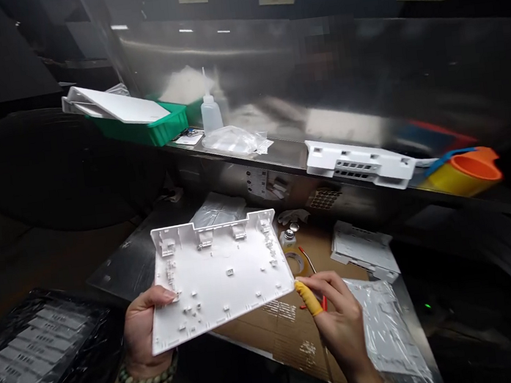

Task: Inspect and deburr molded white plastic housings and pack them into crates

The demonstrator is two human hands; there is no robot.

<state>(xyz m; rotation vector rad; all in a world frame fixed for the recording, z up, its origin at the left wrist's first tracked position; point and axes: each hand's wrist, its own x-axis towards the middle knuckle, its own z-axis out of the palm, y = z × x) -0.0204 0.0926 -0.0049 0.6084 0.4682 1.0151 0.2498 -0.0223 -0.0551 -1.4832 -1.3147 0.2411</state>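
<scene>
A white plastic housing panel (238, 279) is tilted up in front of me, its inner side with small posts and clips facing me. My left hand (147, 327) is closed on its left edge, the thumb lying over the inner face. At the panel's right corner, my right hand (336, 314) pinches the edge between the fingertips and a thumb wrapped in a yellow finger cover (310, 298). Beneath and behind the panel lie a cardboard sheet (253, 330), a roll of tape (297, 262) and a red-handled tool (308, 259), partly hidden by my right hand.
A shelf holds a green bin (156, 129) of white panels, a squeeze bottle (211, 113), another white housing (358, 164) and a yellow-orange cup (463, 174). More white parts (364, 250) and a bagged panel (391, 330) lie right. A black-wrapped tray (29, 352) stands left.
</scene>
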